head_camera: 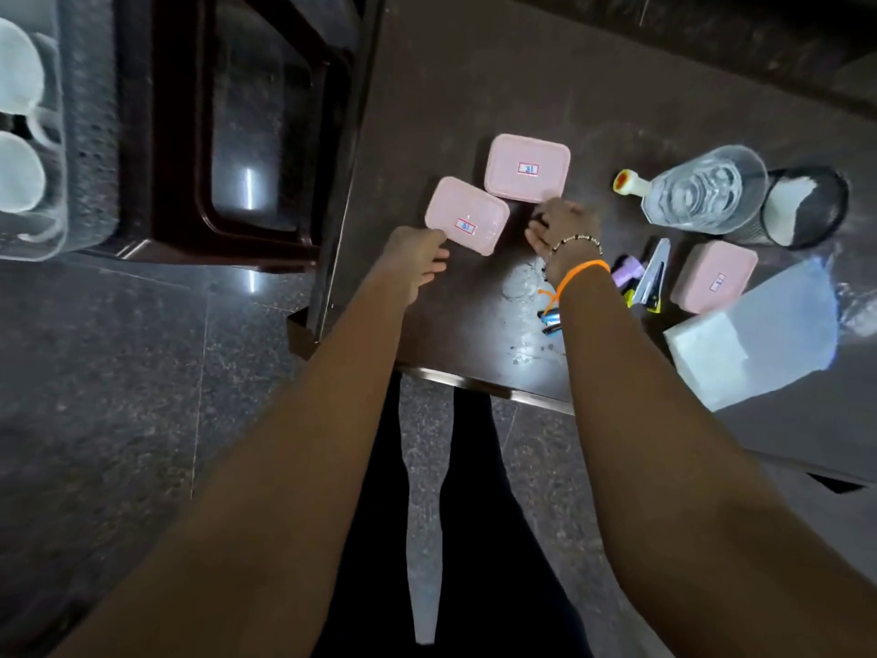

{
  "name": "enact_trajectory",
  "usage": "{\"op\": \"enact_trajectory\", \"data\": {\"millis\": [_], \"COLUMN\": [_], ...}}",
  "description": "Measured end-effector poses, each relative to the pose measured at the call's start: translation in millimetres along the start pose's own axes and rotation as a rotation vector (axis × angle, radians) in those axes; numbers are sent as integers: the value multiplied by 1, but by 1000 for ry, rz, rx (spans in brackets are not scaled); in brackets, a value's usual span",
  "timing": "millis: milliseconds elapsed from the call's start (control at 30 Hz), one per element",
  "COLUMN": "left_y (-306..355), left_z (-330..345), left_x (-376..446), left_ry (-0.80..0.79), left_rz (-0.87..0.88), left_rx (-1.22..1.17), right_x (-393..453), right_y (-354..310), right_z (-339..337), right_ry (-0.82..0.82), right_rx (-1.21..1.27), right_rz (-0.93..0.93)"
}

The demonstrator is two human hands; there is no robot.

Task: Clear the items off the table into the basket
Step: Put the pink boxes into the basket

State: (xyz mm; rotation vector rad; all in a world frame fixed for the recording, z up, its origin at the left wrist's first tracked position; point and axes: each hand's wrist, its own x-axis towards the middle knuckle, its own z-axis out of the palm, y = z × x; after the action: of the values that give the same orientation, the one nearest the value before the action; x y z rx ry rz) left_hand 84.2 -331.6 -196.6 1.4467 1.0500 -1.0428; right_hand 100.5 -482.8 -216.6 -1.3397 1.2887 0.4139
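Note:
Two pink lidded boxes lie side by side on the dark table [427, 111]. My left hand [417, 258] pinches the near-left edge of the nearer pink box [467, 216]. My right hand [560, 225], with bead and orange bands at the wrist, curls its fingers at the near right corner of the farther pink box [527, 168]. A third pink box [716, 277] lies to the right. The translucent grey basket [90, 135] stands at the far left on a dark stool, with white cups [19, 168] inside.
To the right lie a clear glass bottle [697, 192] on its side, a black mesh cup [807, 206], a purple item [626, 273], a metal clip [652, 277], small blue items [550, 320] and a white plastic pack [750, 344]. Stacked dark stools [256, 135] stand between table and basket.

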Motion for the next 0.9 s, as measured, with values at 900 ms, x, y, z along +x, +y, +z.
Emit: {"op": "enact_trajectory", "data": {"millis": [900], "left_y": [54], "left_z": [-263], "left_x": [-80], "left_ry": [498], "left_rz": [596], "left_rx": [-281], "right_x": [-150], "right_y": [-21], "right_z": [167], "right_ry": [-665], "right_rx": [393], "right_rz": [139]}}
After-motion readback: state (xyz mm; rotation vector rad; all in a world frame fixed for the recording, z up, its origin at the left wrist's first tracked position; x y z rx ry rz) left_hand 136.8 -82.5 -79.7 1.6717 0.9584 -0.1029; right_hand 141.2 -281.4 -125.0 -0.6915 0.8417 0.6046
